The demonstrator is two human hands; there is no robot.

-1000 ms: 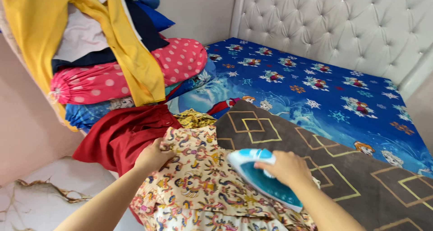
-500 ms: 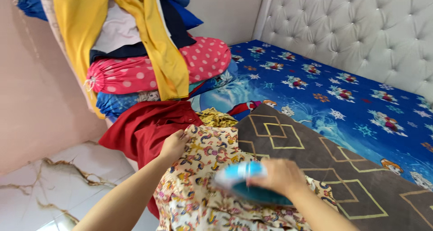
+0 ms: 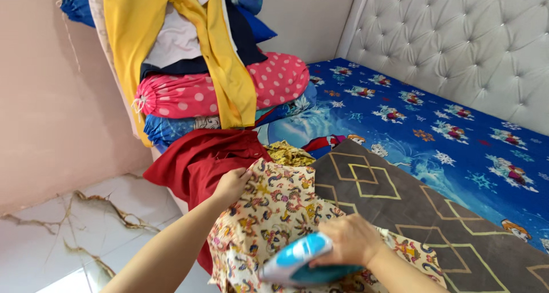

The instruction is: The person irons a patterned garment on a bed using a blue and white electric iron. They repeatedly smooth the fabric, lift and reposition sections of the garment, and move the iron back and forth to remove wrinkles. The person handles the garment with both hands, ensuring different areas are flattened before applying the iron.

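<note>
Dragged the iron (image 3: 294, 261) back toward me, right hand (image 3: 346, 241) gripping it, left hand (image 3: 230, 185) pinching the patterned cloth (image 3: 274, 207) taut.

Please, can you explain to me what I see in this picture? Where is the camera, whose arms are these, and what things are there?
The camera sits on a person's head and looks down, so the two bare arms at the bottom are that person's own. There is no machine here.

The right hand grips the handle of a blue and white iron, which rests on a patterned cloth in cream with many colours. The left hand holds the far edge of that cloth with its fingers.

The cloth lies on a brown blanket with yellow line squares, spread over a bed with a blue cartoon sheet. Beside the left hand lies a red garment. Behind it is a pile: a pink dotted bolster and a yellow cloth hanging over it. On the right is a padded headboard; at the left, a marble floor.
</note>
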